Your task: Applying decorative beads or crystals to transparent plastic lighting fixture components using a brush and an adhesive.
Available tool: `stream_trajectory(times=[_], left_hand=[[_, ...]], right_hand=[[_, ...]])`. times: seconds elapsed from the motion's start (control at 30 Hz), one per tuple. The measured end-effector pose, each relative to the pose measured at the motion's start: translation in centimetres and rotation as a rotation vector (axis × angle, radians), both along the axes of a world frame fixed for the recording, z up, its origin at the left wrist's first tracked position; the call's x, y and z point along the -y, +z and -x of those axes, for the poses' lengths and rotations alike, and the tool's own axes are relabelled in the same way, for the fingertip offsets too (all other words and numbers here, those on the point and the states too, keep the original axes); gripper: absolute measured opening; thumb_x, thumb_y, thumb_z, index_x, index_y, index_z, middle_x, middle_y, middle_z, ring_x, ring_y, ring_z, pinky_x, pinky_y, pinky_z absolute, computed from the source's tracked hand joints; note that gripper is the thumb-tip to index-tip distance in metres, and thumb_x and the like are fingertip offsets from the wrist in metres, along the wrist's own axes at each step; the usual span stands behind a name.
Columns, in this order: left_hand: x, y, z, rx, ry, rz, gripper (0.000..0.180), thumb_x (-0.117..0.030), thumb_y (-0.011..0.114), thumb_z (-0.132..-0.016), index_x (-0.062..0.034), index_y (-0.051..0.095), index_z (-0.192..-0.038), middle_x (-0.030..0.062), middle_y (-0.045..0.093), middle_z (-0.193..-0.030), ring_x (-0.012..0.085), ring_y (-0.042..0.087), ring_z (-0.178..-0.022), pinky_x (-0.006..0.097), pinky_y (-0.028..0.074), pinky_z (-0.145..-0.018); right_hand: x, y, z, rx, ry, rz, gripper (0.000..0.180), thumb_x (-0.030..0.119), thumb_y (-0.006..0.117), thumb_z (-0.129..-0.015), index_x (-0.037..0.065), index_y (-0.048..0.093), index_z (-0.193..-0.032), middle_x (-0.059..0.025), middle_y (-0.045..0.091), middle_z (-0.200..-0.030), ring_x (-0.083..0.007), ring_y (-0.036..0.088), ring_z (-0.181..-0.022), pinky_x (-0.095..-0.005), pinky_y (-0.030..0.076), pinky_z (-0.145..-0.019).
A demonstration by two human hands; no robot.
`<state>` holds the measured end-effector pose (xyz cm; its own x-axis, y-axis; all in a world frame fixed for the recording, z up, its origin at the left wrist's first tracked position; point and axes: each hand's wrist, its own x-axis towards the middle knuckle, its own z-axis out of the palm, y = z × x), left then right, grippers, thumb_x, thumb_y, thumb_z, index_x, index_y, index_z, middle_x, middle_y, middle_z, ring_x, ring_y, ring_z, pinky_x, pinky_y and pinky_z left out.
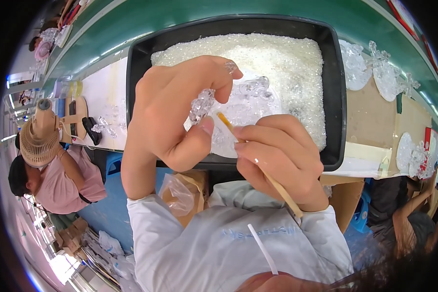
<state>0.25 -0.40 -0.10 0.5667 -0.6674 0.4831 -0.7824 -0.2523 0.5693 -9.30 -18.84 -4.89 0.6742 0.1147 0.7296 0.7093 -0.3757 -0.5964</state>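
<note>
My left hand [168,109] is closed in a pinch over the tray, with a small clear faceted ornament [202,104] between thumb and curled fingers. Another glassy bit [230,67] shows by a fingertip, perhaps part of the same ornament. In my right hand [282,153] is a slim brush [277,187] with a wooden handle, gripped like a pen. Its yellowish tip points up toward the ornament, a little apart from it. Under both hands, a black tray [339,112] holds clear granules [301,73]. A transparent round plate [272,100] with a clear shape on it lies on the granules, partly hidden.
Clear ornaments on round bases [387,78] stand right of the tray, with another [413,153] farther right. At left are a beige fan [40,134], a black clip-like object [91,130] and a person in pink [73,182]. A cardboard box [197,187] with a plastic bag sits below the table edge.
</note>
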Motion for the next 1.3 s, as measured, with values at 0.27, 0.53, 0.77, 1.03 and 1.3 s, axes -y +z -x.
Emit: stream_trajectory(times=[0.27, 0.53, 0.77, 1.03, 1.3], left_hand=[[-0.1, -0.2, 0.1, -0.037, -0.033, 0.037, 0.031, -0.030, 0.057, -0.071, -0.0006, 0.053, -0.080, 0.0278, 0.070, -0.093, 0.0204, 0.063, -0.066, 0.025, 0.044, -0.056], [-0.6, -0.3, -0.7, -0.092, -0.148, 0.066, 0.033, -0.032, 0.059, -0.075, 0.0001, 0.053, -0.081, 0.0315, 0.069, -0.095, 0.0262, 0.068, -0.077, 0.028, 0.050, -0.064], [-1.6, -0.6, -1.4, -0.341, -0.269, 0.225, 0.033, -0.030, 0.061, -0.075, 0.0011, 0.053, -0.083, 0.0339, 0.066, -0.099, 0.0330, 0.068, -0.087, 0.037, 0.055, -0.077], [-1.5, -0.4, -2.1, -0.395, -0.325, 0.185, 0.028, -0.023, 0.056, -0.070, 0.0015, 0.052, -0.083, 0.0339, 0.066, -0.099, 0.0327, 0.068, -0.088, 0.036, 0.054, -0.079], [-1.6, -0.5, -2.5, -0.316, -0.438, 0.152, 0.028, -0.020, 0.054, -0.068, 0.0034, 0.053, -0.084, 0.0323, 0.066, -0.097, 0.0336, 0.069, -0.085, 0.035, 0.055, -0.075]], right_hand=[[0.3, -0.6, -0.1, 0.050, -0.036, 0.011, 0.030, 0.004, 0.074, -0.059, 0.001, 0.066, -0.087, -0.0109, 0.069, -0.092, -0.0274, 0.064, -0.076, -0.0344, 0.050, -0.065], [1.5, 1.0, 0.5, -0.193, -0.013, -0.098, 0.023, -0.015, 0.067, -0.068, -0.002, 0.065, -0.086, -0.0194, 0.072, -0.086, -0.0213, 0.066, -0.065, -0.0271, 0.053, -0.060], [2.1, 2.0, 0.3, -0.266, 0.138, -0.153, 0.019, -0.012, 0.064, -0.074, -0.002, 0.064, -0.090, -0.0204, 0.069, -0.089, -0.0199, 0.068, -0.067, -0.0271, 0.056, -0.063], [2.8, 2.8, 0.4, -0.209, 0.128, -0.107, 0.019, -0.010, 0.067, -0.074, 0.001, 0.059, -0.088, -0.0203, 0.063, -0.090, -0.0224, 0.067, -0.065, -0.0297, 0.058, -0.061], [2.0, 2.7, -0.3, -0.120, 0.127, -0.059, 0.027, -0.015, 0.069, -0.067, 0.001, 0.060, -0.087, -0.0204, 0.069, -0.081, -0.0202, 0.066, -0.063, -0.0276, 0.055, -0.059]])
